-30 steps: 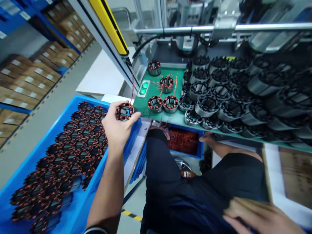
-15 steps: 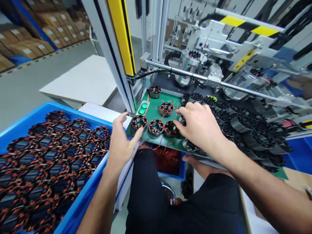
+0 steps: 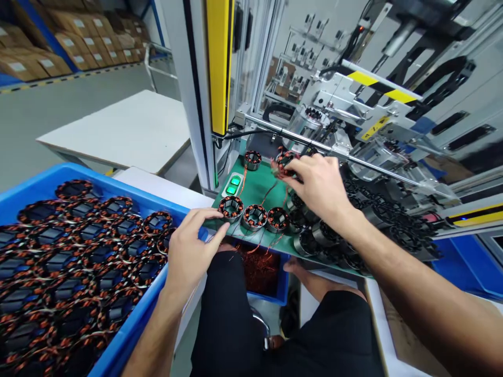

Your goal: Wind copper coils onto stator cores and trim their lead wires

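Note:
My right hand [image 3: 320, 180] pinches a copper-wound motor stator [image 3: 283, 157], raised and tilted above the green work surface [image 3: 257, 186], with loose wire ends at its left. My left hand [image 3: 196, 238] is beside the leftmost stator [image 3: 230, 208] of a front row, thumb and index finger apart. Its index fingertip is at that stator's left edge; whether it presses on it I cannot tell. A middle stator [image 3: 254, 217] and a right one [image 3: 278, 219] stand in the same row, wires trailing over the front edge. Another wound stator [image 3: 252, 159] stands at the back left.
Bare stator cores [image 3: 365, 214] crowd the right side. A blue crate [image 3: 129, 335] of wound stators is at my left. Two green lit buttons [image 3: 234, 184] sit on the surface. A machine rail [image 3: 302, 139] crosses behind. Below is a blue bin [image 3: 283, 285] with copper wire scraps.
The stator from mid-surface is now lifted in my right hand, up and slightly right. My left hand's index finger has come down nearer the leftmost stator. The camera view has shifted.

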Tool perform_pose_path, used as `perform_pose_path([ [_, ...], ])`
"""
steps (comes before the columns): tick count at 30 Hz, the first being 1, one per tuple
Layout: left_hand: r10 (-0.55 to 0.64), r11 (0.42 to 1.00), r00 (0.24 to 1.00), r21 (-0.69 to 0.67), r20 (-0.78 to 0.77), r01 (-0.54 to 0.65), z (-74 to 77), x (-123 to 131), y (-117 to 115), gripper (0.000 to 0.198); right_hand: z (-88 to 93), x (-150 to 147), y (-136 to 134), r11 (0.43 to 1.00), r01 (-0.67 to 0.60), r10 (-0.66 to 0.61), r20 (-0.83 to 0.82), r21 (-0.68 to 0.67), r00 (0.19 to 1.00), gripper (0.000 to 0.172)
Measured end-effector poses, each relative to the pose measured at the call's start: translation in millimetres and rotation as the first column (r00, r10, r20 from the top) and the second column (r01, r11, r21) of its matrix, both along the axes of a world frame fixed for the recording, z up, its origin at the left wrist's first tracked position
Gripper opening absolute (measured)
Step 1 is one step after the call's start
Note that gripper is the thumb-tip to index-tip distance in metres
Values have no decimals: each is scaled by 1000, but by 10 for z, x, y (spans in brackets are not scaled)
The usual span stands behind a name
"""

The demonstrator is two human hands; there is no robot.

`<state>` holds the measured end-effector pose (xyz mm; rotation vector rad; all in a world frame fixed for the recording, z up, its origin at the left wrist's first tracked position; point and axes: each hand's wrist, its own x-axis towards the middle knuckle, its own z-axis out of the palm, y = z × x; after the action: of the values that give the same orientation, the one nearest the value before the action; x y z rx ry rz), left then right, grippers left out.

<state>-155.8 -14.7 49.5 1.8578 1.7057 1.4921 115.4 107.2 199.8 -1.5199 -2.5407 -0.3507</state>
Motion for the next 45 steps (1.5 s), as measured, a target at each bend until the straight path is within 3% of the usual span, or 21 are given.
perform_pose_path([
  [4,62,997,998,54,3,-62,123,45,-84,18,558,204,-528,977,-104,138,-178,185,974,13],
  [7,70,991,996,109,56,-75,362,312,-407,35,746,267,-1195,962,-254,270,-223,100,937,13],
  [10,-229,973,962,33,149,227,591,727,-855,78,604,293,-1801,926,-369,343,-232,-81,910,15],
  [11,-308,950,939,2,152,312,639,860,-983,83,514,316,-1952,912,-389,354,-230,-128,906,16],
  [13,-402,908,901,-58,161,415,666,1077,-1170,75,335,417,-2176,890,-418,366,-258,-184,894,17],
  [15,-426,878,879,-137,213,459,606,1216,-1280,60,206,609,-2318,860,-435,330,-361,-265,872,10],
  [16,-423,864,869,-177,256,472,554,1263,-1319,54,167,734,-2371,850,-427,274,-431,-310,860,20],
  [18,-413,834,827,-207,381,511,440,1328,-1393,52,114,998,-2465,848,-356,99,-543,-393,834,60],
  [20,-422,783,717,-176,555,597,347,1384,-1472,58,48,1223,-2565,856,-273,-64,-612,-440,788,79],
  [23,-411,651,485,-124,772,749,277,1483,-1582,73,-118,1400,-2728,836,-289,-135,-686,-467,715,71],
  [26,-399,556,414,-143,818,819,266,1586,-1641,86,-260,1442,-2876,806,-336,-142,-709,-488,691,64],
  [31,-406,473,435,-223,804,852,319,1717,-1642,84,-274,1505,-3067,836,-322,-126,-726,-445,676,52],
  [35,-469,465,477,-251,744,849,381,1797,-1602,74,-243,1563,-3155,906,-263,-15,-647,-331,762,40],
  [37,-466,482,505,-271,726,833,403,1834,-1585,78,-243,1591,-3168,927,-257,51,-587,-273,808,33],
  [40,-441,554,579,-299,686,777,441,1891,-1579,84,-256,1655,-3166,939,-255,98,-532,-230,841,24],
  [45,-385,647,704,-370,596,667,531,1955,-1640,80,-281,1776,-3167,874,-243,-26,-539,-422,842,23],
])
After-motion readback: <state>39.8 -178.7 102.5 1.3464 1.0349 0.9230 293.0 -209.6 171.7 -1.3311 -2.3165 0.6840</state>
